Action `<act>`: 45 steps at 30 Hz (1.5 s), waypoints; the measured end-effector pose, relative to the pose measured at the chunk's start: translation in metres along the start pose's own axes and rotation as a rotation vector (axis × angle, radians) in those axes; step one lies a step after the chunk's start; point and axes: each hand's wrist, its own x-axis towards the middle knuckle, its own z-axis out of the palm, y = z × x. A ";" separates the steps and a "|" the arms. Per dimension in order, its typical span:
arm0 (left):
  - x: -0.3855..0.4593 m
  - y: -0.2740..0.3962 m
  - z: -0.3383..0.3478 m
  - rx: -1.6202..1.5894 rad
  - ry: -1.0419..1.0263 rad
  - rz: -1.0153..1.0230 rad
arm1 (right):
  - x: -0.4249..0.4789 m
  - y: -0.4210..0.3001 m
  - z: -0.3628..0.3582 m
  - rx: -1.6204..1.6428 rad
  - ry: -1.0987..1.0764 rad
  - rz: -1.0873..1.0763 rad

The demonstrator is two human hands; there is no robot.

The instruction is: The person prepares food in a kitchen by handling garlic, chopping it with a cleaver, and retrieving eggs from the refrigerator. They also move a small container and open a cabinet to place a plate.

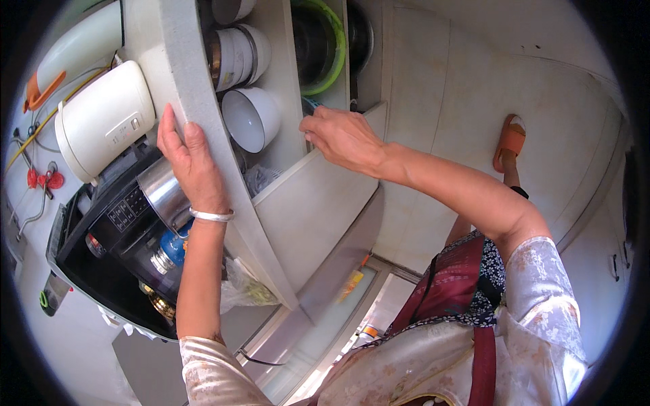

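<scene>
My left hand (192, 162), with a silver bangle at the wrist, rests against the edge of the countertop (190, 61), thumb apart and nothing held. Below that edge is a cupboard with shelves. My right hand (345, 137) reaches to the cupboard's opening, fingers curled near the end of a shelf board (284, 76) and above a pale door panel (320, 198). What its fingertips touch is hidden. Close to them lies a light blue item (311, 103), mostly covered. A white bowl (249, 119) lies tilted inside, beside stacked white-and-metal containers (238, 56).
A green-rimmed basin (332, 45) sits deeper in the cupboard. On the countertop stand a white appliance (109, 119), a steel container (162, 193), a blue flask (175, 246) and a black appliance (129, 213). A plastic bag (249, 284) lies near the counter's end.
</scene>
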 end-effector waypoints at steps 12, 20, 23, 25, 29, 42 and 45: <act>-0.001 0.002 -0.002 0.027 -0.024 -0.006 | 0.027 0.015 -0.014 -0.073 0.011 0.033; 0.003 0.001 -0.002 0.061 -0.011 0.031 | 0.140 0.013 -0.036 -0.375 0.092 -0.064; -0.001 -0.001 -0.004 0.070 -0.003 0.037 | 0.182 0.009 -0.040 -0.470 0.043 0.000; -0.001 0.001 -0.005 0.055 -0.007 0.009 | 0.209 0.016 -0.042 -0.561 0.011 -0.017; 0.000 0.005 -0.005 0.018 -0.009 -0.033 | 0.247 0.025 -0.050 -0.699 -0.129 0.052; -0.001 0.001 0.000 0.090 0.070 0.012 | 0.085 0.010 -0.118 -0.467 -0.020 -0.007; -0.002 0.004 -0.003 0.125 0.085 0.025 | 0.017 -0.037 -0.140 -0.471 0.032 -0.071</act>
